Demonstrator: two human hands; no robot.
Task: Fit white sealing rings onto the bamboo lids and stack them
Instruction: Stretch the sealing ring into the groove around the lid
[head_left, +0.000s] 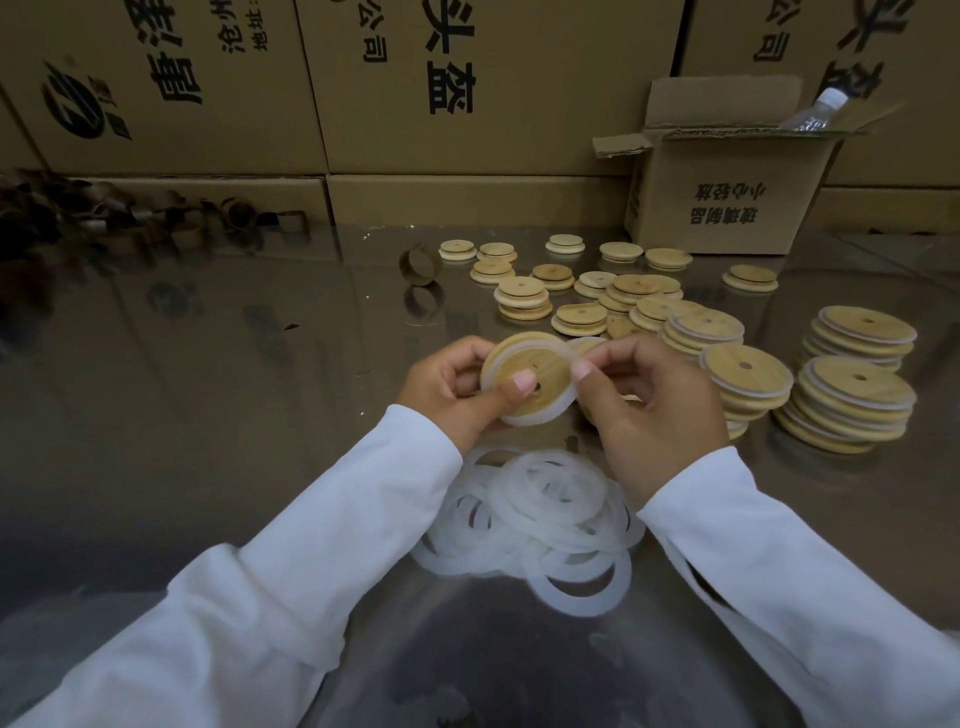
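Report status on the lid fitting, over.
Left hand grips bamboo lid, thumb on its face. Right hand pinches white ring at the lid's rim. Nothing in the way; loose rings piled below.

Held lid (527, 376): round bamboo, centre hole, tilted, white ring (540, 413) around its rim.
Loose rings (540, 519): translucent white, heaped near.
Ringed stacks (852, 400): right.
Bare lids (550, 280): scattered behind.

Dim, soft focus, wide-angle edge distortion.
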